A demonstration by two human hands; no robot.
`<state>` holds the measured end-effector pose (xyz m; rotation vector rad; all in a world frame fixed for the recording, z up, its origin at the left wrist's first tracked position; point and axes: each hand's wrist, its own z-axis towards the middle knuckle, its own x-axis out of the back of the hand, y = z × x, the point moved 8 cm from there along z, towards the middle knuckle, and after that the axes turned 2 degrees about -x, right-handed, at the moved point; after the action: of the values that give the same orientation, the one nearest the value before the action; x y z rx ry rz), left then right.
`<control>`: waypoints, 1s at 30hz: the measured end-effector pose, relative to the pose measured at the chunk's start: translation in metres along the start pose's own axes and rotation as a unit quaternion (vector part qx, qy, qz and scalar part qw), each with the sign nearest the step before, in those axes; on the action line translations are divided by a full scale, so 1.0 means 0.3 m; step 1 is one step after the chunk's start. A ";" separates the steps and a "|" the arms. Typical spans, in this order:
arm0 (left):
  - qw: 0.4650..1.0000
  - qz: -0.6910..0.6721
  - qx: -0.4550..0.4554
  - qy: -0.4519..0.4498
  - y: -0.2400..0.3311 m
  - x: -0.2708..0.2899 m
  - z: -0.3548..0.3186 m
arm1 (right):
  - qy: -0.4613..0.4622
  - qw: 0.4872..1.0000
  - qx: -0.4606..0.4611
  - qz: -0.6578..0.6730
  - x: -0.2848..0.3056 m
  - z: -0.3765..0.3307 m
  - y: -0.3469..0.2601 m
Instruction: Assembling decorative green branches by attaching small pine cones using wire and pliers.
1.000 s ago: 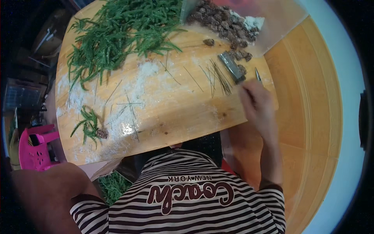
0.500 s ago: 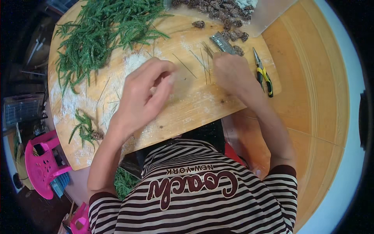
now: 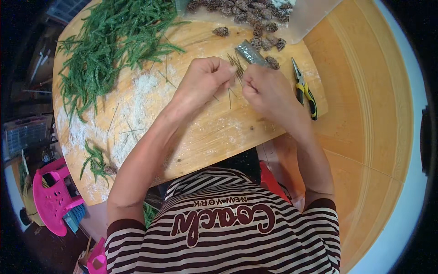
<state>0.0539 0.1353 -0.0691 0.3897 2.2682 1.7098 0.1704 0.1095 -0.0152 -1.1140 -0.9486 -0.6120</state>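
My left hand (image 3: 203,82) and my right hand (image 3: 267,89) meet over the middle of a round wooden table (image 3: 214,132). Between their fingertips they pinch a small bundle of thin wire stems (image 3: 236,65). A flat grey packet (image 3: 250,52) lies just beyond the hands, and a few loose wire stems lie on the wood under them. Yellow-and-black pliers (image 3: 305,89) lie right of my right hand. A brown pine cone (image 3: 273,62) sits next to the packet.
A large heap of green fir sprigs (image 3: 109,45) covers the far left of the table. Several pine cones (image 3: 246,13) lie at the far edge. A small green sprig (image 3: 96,162) lies near the left rim. A pink plastic chair (image 3: 54,196) stands at lower left.
My left hand came up onto the table and joined the right. Both hands moved toward the grey packet and now hold the wire stems between them.
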 end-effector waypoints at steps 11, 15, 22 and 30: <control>0.997 -0.059 -0.031 0.035 0.004 0.037 -0.016 | 0.022 0.998 0.005 0.057 0.004 0.000 -0.017; 0.996 -0.055 -0.045 0.047 0.020 0.034 -0.009 | 0.010 0.997 0.001 0.079 -0.001 0.006 -0.032; 0.997 -0.051 -0.051 0.017 -0.007 0.047 0.018 | 0.010 0.998 -0.004 0.064 -0.012 0.007 -0.030; 0.990 -0.101 -0.041 0.085 -0.012 0.061 -0.009 | 0.000 0.998 -0.028 0.060 -0.023 -0.014 -0.029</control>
<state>0.0357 0.1387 -0.0729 -0.0044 2.2518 1.7828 0.1614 0.1021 -0.0178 -1.2126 -0.8623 -0.5423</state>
